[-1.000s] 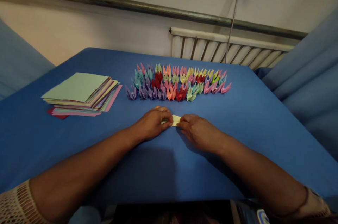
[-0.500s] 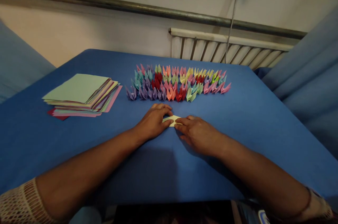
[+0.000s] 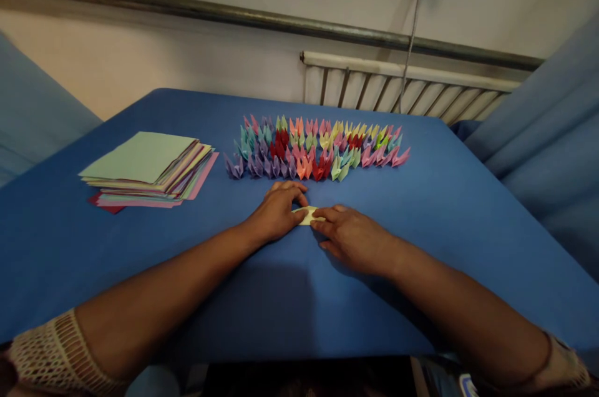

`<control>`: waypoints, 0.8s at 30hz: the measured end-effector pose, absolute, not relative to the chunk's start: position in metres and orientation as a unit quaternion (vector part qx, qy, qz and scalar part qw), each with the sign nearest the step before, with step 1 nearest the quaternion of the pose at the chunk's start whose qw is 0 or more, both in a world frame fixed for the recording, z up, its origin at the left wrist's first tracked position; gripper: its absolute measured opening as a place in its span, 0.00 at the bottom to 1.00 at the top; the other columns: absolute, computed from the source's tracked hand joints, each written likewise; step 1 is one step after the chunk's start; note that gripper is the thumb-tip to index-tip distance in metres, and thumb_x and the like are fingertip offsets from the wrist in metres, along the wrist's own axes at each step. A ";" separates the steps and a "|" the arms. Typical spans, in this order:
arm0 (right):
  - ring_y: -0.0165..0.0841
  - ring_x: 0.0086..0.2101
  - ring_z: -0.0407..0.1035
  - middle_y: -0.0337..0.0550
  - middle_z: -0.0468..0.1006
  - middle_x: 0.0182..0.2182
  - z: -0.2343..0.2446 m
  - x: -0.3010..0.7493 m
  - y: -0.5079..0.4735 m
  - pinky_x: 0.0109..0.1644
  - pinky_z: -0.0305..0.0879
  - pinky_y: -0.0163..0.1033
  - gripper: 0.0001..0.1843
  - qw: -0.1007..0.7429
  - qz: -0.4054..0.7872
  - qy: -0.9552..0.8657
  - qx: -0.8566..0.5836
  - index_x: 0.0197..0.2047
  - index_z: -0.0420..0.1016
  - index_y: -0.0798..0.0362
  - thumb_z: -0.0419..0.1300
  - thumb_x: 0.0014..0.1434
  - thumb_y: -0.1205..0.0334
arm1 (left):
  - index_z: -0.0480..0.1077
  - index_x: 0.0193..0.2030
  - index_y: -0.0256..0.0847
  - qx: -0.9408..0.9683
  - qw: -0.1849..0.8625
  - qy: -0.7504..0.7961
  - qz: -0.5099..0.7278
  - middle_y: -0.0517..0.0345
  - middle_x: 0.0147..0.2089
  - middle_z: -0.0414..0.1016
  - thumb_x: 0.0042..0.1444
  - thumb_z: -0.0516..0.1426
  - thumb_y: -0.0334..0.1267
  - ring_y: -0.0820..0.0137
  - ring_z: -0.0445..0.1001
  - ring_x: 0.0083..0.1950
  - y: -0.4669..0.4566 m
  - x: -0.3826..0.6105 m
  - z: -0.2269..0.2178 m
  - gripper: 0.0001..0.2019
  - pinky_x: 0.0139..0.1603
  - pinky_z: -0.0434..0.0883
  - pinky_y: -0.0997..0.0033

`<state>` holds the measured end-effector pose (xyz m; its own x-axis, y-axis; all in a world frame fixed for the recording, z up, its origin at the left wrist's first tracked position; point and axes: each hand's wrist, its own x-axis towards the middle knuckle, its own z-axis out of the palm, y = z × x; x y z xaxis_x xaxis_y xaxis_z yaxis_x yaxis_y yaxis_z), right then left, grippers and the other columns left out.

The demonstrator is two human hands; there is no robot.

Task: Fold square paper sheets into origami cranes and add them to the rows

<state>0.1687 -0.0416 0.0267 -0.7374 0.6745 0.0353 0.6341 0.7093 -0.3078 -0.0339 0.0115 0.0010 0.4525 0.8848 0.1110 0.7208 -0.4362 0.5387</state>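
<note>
A small piece of folded pale yellow paper [image 3: 307,216] lies on the blue-covered table, partly hidden under my fingers. From the left, my left hand [image 3: 279,212] holds its end, thumb on top and fingers curved along the far side. My right hand [image 3: 349,236] presses the other end with its fingertips. Just beyond my hands stand several rows of folded paper cranes [image 3: 322,167] in purple, red, pink, green, yellow and blue.
A stack of coloured paper sheets [image 3: 140,156], pale green on top, lies at the left of the table [image 3: 224,316]. Behind the table are a radiator [image 3: 355,63], a wall pipe [image 3: 224,16] and a hanging cord [image 3: 412,35]. Blue curtains [image 3: 556,116] flank both sides.
Both hands stay on the yellow paper, with only a slight shift of the left hand and forearm to the right. The view itself moves a little; the cranes and stack stand as before.
</note>
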 end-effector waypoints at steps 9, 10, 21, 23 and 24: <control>0.43 0.50 0.64 0.52 0.69 0.57 0.027 0.168 -0.043 0.54 0.63 0.48 0.20 0.063 0.124 -0.924 -0.357 0.57 0.70 0.56 0.58 0.61 0.62 | 0.76 0.38 0.42 0.877 0.215 0.396 0.166 0.55 0.47 0.76 0.58 0.57 0.36 0.64 0.69 0.52 0.009 -0.045 0.009 0.06 0.57 0.64 0.60; 0.43 0.49 0.65 0.52 0.70 0.56 0.026 0.168 -0.042 0.53 0.63 0.48 0.20 0.060 0.125 -0.925 -0.353 0.57 0.70 0.56 0.58 0.61 0.62 | 0.76 0.40 0.42 0.884 0.215 0.384 0.158 0.55 0.47 0.76 0.58 0.57 0.37 0.64 0.69 0.52 0.009 -0.047 0.011 0.07 0.57 0.63 0.61; 0.33 0.41 0.68 0.46 0.76 0.39 0.004 0.164 -0.017 0.48 0.63 0.39 0.09 0.162 0.160 -0.897 -0.378 0.42 0.74 0.55 0.53 0.66 0.65 | 0.75 0.42 0.43 0.925 0.175 0.323 0.097 0.56 0.41 0.76 0.63 0.54 0.41 0.67 0.71 0.44 0.005 -0.049 0.022 0.10 0.51 0.64 0.65; 0.33 0.40 0.69 0.45 0.76 0.38 0.000 0.165 -0.013 0.47 0.63 0.39 0.08 0.181 0.173 -0.893 -0.374 0.41 0.74 0.55 0.53 0.65 0.66 | 0.76 0.42 0.43 0.925 0.174 0.324 0.098 0.56 0.42 0.76 0.64 0.53 0.41 0.67 0.71 0.44 0.005 -0.049 0.021 0.11 0.50 0.65 0.66; 0.33 0.40 0.69 0.45 0.76 0.38 -0.001 0.166 -0.013 0.47 0.63 0.39 0.07 0.186 0.176 -0.893 -0.371 0.41 0.74 0.54 0.54 0.65 0.65 | 0.76 0.42 0.43 0.925 0.170 0.325 0.098 0.56 0.42 0.76 0.64 0.52 0.42 0.67 0.72 0.44 0.004 -0.049 0.021 0.11 0.50 0.64 0.66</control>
